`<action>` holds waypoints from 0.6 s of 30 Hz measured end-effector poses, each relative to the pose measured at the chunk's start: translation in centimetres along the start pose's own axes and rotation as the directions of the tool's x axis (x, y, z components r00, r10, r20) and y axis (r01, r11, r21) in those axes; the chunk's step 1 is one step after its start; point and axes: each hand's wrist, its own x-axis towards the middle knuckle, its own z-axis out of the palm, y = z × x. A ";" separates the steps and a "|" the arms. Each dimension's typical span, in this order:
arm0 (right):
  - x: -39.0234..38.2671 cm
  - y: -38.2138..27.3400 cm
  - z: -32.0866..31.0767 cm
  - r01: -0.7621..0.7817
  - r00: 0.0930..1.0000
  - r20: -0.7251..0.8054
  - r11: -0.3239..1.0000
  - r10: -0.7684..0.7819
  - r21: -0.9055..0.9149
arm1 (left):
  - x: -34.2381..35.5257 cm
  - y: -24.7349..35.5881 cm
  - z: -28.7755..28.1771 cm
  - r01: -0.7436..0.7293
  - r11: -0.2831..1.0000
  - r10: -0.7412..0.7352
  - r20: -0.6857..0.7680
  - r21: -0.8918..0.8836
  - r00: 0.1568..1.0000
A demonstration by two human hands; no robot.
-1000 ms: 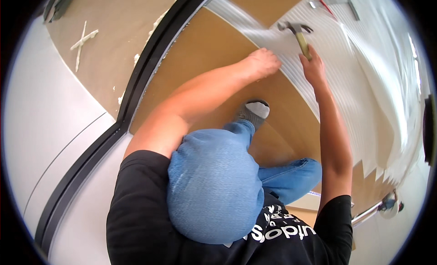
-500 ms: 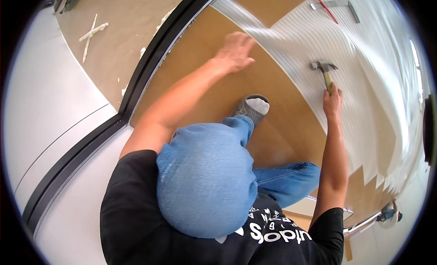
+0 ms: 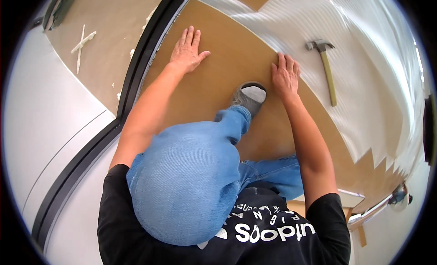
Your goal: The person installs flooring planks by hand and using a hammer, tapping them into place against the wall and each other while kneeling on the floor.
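Head view: both my hands are flat and open on the brown hardboard sheet (image 3: 214,78), gripping nothing. Left hand (image 3: 187,51) is palm down, fingers spread and pointing away from me, near the sheet's left edge, just beside the black door frame (image 3: 141,60). Right hand (image 3: 286,76) is palm down too, fingertips right at the line where the brown sheet meets the white ribbed panelling (image 3: 364,64); can't tell if they overlap onto the white. My grey shoe (image 3: 248,97) sits on the brown sheet between the two hands, closer to the right one, nearly touching its wrist. Blue jeans knee (image 3: 186,183) fills the middle of the frame below that. Claw hammer (image 3: 324,69) lies loose on the white ribbed panelling, right of my right hand and apart from it, steel head up away from me, yellowish handle running down toward me. The white panelling's lower edge is cut in a sawtooth pattern (image 3: 378,160) over the brown sheet at right. Beyond the black frame on the left: brown floor covering (image 3: 104,42) with a couple of white strips (image 3: 82,42) lying crossed on it, plus small white crumbs along the frame.
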 end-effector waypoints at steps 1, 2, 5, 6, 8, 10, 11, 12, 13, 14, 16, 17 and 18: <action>0.0 -0.1 0.1 0.009 1.000 0.004 1.000 -0.009 -0.002 | 0.0 -0.3 0.0 0.008 1.000 -0.008 0.014 0.025 1.000; -0.2 -0.1 0.3 -0.003 1.000 0.008 1.000 0.003 -0.002 | 0.1 -0.3 0.1 0.014 0.999 -0.016 0.027 0.049 1.000; -0.5 0.6 1.0 0.005 0.999 -0.045 1.000 -0.007 -0.026 | 0.6 0.4 0.3 0.015 0.998 -0.018 0.047 0.055 0.999; -0.4 0.7 0.9 0.023 0.998 -0.054 1.000 -0.024 -0.008 | 0.8 0.5 0.7 0.022 0.999 -0.023 0.028 0.048 0.999; -0.2 0.8 0.8 0.029 0.998 -0.056 1.000 -0.028 0.008 | 0.9 0.2 1.2 0.026 1.000 -0.027 0.080 0.014 0.996; -0.3 0.5 0.8 0.034 0.999 -0.034 0.999 -0.035 -0.012 | 0.7 -0.6 2.3 0.018 1.000 -0.018 0.014 0.000 1.000; -0.5 0.3 0.8 0.035 0.998 -0.049 0.999 -0.034 0.018 | 0.4 -0.9 2.9 -0.011 1.000 0.011 -0.037 -0.007 0.999; -0.5 0.3 0.5 0.029 0.999 -0.046 0.999 -0.028 0.017 | 0.2 -0.8 3.1 -0.016 1.000 0.016 -0.033 -0.007 0.999; -0.5 0.2 0.3 0.022 0.999 -0.039 0.998 -0.020 0.061 | -0.3 -0.7 3.4 -0.034 0.999 0.032 -0.071 -0.022 0.997; -0.5 0.1 0.0 0.018 0.999 -0.032 0.994 -0.014 0.106 | -1.1 -0.7 3.8 -0.048 0.998 0.044 -0.109 -0.036 0.993; 0.0 -0.2 -0.9 0.016 1.000 -0.009 0.992 -0.015 0.125 | -4.2 0.1 5.5 -0.077 0.996 0.072 -0.096 -0.047 0.993; 0.4 -0.5 -1.3 0.017 1.000 0.006 0.990 -0.018 0.142 | -6.0 0.6 6.2 -0.105 0.993 0.100 -0.092 -0.057 0.991; 0.7 -0.6 -1.8 0.021 1.000 0.003 0.989 -0.021 0.144 | -7.7 1.3 6.5 -0.102 0.993 0.096 -0.095 -0.055 0.991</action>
